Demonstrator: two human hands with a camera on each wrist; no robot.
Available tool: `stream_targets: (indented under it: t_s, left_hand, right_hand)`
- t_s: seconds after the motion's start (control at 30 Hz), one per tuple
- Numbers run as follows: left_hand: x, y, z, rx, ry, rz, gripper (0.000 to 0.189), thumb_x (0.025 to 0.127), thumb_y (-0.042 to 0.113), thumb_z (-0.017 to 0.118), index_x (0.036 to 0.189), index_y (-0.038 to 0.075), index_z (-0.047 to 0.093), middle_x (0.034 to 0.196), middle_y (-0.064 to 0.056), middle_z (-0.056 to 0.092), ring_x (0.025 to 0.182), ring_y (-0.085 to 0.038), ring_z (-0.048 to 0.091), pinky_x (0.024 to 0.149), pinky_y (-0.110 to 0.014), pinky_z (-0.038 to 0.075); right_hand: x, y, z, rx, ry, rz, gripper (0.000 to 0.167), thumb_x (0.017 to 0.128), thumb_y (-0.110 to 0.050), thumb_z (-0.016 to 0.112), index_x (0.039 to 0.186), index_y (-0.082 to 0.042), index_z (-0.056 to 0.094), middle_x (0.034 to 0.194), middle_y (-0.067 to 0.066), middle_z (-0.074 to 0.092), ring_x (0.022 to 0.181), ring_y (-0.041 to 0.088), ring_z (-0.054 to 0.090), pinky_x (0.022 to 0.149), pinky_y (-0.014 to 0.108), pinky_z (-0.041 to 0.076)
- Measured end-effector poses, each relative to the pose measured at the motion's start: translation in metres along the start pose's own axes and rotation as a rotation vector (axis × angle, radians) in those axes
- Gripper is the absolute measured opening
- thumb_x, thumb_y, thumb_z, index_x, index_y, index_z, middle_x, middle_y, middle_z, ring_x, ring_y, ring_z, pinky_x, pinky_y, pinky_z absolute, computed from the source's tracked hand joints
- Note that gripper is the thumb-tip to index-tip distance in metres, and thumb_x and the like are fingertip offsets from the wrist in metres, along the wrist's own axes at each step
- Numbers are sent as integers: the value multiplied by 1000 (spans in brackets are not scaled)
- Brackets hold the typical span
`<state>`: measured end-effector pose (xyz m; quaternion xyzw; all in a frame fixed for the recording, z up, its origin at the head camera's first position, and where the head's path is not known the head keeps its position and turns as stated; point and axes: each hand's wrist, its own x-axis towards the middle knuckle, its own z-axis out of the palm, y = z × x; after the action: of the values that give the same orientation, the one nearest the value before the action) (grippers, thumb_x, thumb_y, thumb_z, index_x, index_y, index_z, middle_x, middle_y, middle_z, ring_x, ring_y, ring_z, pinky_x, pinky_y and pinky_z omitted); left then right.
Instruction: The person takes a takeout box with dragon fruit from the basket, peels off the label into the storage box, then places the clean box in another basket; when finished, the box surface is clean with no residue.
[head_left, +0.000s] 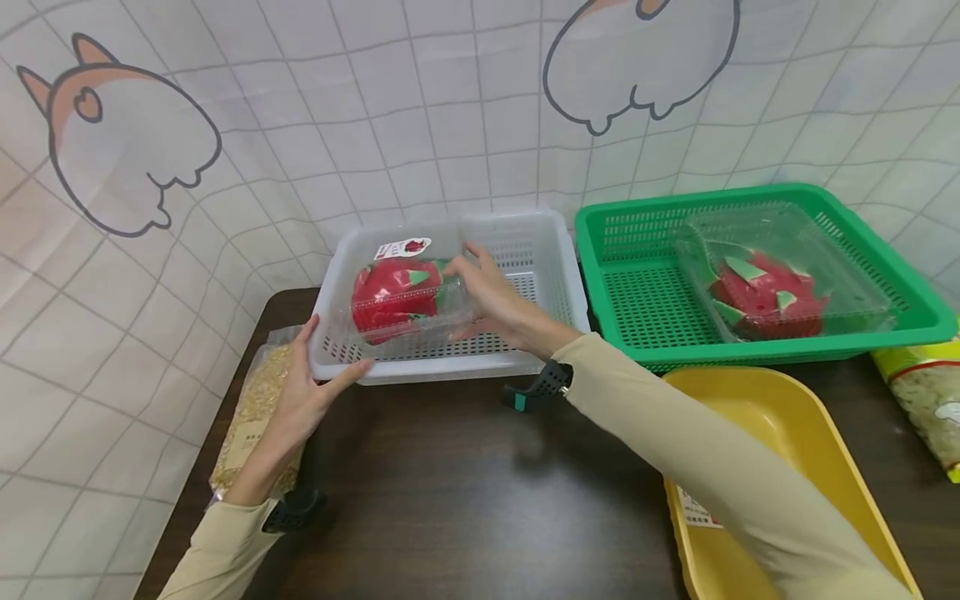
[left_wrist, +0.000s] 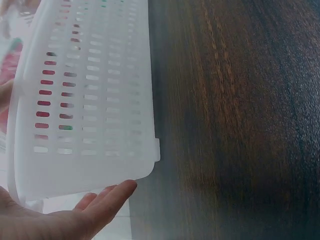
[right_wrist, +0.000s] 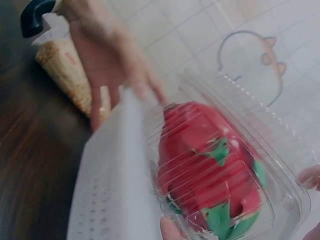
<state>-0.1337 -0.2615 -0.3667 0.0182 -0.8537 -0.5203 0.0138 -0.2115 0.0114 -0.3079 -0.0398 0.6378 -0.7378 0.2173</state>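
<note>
Clear plastic box of red dragon fruit [head_left: 399,293]: in white slotted plastic basket [head_left: 472,367]
Right hand [head_left: 495,302]: grips box's right end
Left hand [head_left: 300,396]: spreads straight fingers against basket's corner

Free passage is offered over the table [head_left: 450,500] at bottom centre, blocked above by the white basket [head_left: 450,371] and at lower right by the yellow tray [head_left: 750,408].

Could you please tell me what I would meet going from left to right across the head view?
Bag of grain → left red fruit → right hand → right red fruit → yellow bag at the right edge.
</note>
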Motion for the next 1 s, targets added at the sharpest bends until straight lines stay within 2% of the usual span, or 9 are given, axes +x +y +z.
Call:
stream_targets:
  t_s: [0.07,0.17,0.37,0.5,0.6,0.67,0.8,0.9,1.0]
  left_hand:
    - [0,-1,0,-2,-6,-9,106,95,25,75,169,19,-1,166,-20,20,147,-41,30,121,-66,25]
    - [-1,-1,0,1,-12,-13,107,95,26,75,169,20,-2,164,-20,22,147,-41,31,122,-65,24]
    - [-2,-1,0,1,-9,2,107,95,26,76,168,18,-1,162,-21,24,144,-40,34,122,-65,24]
    - [-3,-1,0,4,-3,9,108,94,27,77,168,17,0,162,-21,25,144,-40,34,122,-64,22]
    - [-2,-2,-1,8,0,20,107,94,23,77,169,15,0,163,-22,22,144,-40,33,122,-63,22]
    - [-2,-3,-1,13,1,21,106,94,22,76,169,15,0,163,-23,22,144,-39,33,122,-62,23]
    - [-1,-3,-1,14,-1,33,105,95,18,74,169,13,-1,162,-25,22,141,-40,35,120,-59,26]
    - [1,-4,-1,6,-8,49,103,96,13,72,168,10,-1,162,-26,22,141,-40,33,119,-56,27]
    - [1,-7,-3,2,-20,66,101,96,12,70,168,8,-1,166,-25,17,147,-40,27,121,-58,24]
  right_hand:
    - [-6,-7,-4,19,-2,-29,81,101,-23,49,169,-23,5,174,13,-1,140,54,35,86,61,59]
    - [-18,-18,-13,21,-32,-70,79,102,-26,44,169,-23,2,173,9,0,148,49,26,89,63,58]
    - [-49,-34,-30,29,-100,-147,74,103,-28,39,169,-29,6,162,16,23,142,43,33,93,70,53]
    - [-72,-40,-37,29,-100,-161,71,103,-28,41,168,-31,12,160,14,29,137,44,44,92,66,55]
    - [-88,-39,-43,-15,-107,-162,71,104,-29,41,169,-29,11,161,13,30,131,49,54,96,65,54]
    - [-99,-36,-47,-47,-121,-166,71,104,-28,41,169,-28,11,163,14,29,132,50,53,102,66,49]
    - [-120,-27,-54,-118,-138,-163,71,104,-28,43,169,-27,14,165,16,27,143,47,41,110,68,42]
    - [-135,-20,-59,-151,-163,-151,71,103,-29,45,169,-26,19,165,18,29,144,47,39,108,64,46]
    - [-147,-13,-66,-169,-207,-141,69,103,-31,46,168,-24,22,162,20,34,138,48,47,103,57,52]
